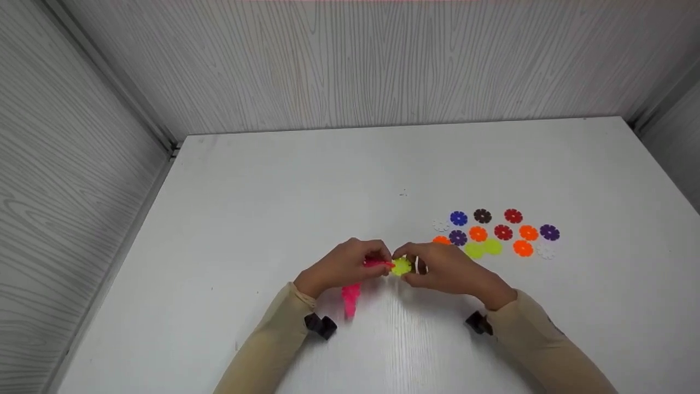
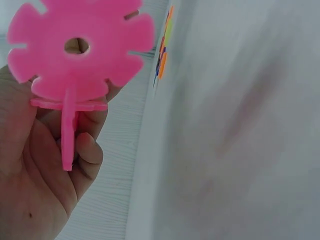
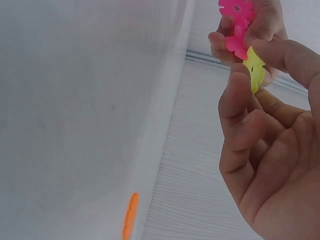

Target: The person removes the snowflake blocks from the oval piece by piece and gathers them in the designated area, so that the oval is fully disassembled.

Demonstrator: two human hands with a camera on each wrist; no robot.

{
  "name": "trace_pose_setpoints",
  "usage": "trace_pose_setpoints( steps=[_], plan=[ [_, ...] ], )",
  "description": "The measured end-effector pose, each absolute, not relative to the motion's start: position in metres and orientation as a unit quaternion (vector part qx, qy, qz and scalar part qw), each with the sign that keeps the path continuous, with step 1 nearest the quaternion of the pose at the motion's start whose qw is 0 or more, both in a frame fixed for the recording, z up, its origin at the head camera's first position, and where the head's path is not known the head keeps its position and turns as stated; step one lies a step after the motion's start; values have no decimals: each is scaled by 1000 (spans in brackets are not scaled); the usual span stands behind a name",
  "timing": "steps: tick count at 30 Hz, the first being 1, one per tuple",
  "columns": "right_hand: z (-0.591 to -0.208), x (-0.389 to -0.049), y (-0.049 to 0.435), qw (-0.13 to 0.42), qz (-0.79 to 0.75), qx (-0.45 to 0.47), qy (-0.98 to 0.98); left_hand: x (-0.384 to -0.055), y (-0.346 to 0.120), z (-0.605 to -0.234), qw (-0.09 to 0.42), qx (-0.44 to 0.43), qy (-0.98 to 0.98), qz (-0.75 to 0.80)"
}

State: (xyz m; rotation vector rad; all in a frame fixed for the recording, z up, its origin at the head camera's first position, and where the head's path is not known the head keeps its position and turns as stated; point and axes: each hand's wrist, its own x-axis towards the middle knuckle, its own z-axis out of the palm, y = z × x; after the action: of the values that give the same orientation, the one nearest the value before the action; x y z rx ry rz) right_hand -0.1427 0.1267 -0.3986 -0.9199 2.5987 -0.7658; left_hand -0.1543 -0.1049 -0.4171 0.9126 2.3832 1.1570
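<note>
My left hand (image 1: pixel 353 262) grips several pink notched plastic discs (image 2: pixel 85 47) that are slotted together at angles. One pink disc (image 1: pixel 351 298) of that piece hangs below the palm in the head view. Between thumb and fingertips, my right hand (image 1: pixel 451 271) pinches a yellow notched disc (image 1: pixel 401 266). Its edge meets the pink piece's edge, with both hands close together above the white table. In the right wrist view the yellow disc (image 3: pixel 254 70) stands against the lower end of the pink discs (image 3: pixel 239 37). Whether their notches are engaged, I cannot tell.
Right of the hands, loose notched discs lie flat on the white table (image 1: pixel 273 191): orange (image 1: pixel 523 248), red (image 1: pixel 503 232), purple (image 1: pixel 549 232), blue (image 1: pixel 459 218), brown (image 1: pixel 482 216), yellow (image 1: pixel 493 246) and white (image 1: pixel 546 251). Wood-grain panels (image 1: pixel 355 65) stand behind and at the sides.
</note>
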Motion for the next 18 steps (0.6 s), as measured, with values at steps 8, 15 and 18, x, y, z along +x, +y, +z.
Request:
trace_pose_setpoints(
  steps=[8,15,18],
  plan=[
    [-392,-164,172,103,-297,-213,925,-168,-142,-417,129,238,839,473],
    [-392,-174,184,114,-334,-197,915,-173,-151,-419,128,220,836,487],
    [-395,-176,185,129,-345,-197,909,-174,-150,-422,125,236,846,462]
  ],
)
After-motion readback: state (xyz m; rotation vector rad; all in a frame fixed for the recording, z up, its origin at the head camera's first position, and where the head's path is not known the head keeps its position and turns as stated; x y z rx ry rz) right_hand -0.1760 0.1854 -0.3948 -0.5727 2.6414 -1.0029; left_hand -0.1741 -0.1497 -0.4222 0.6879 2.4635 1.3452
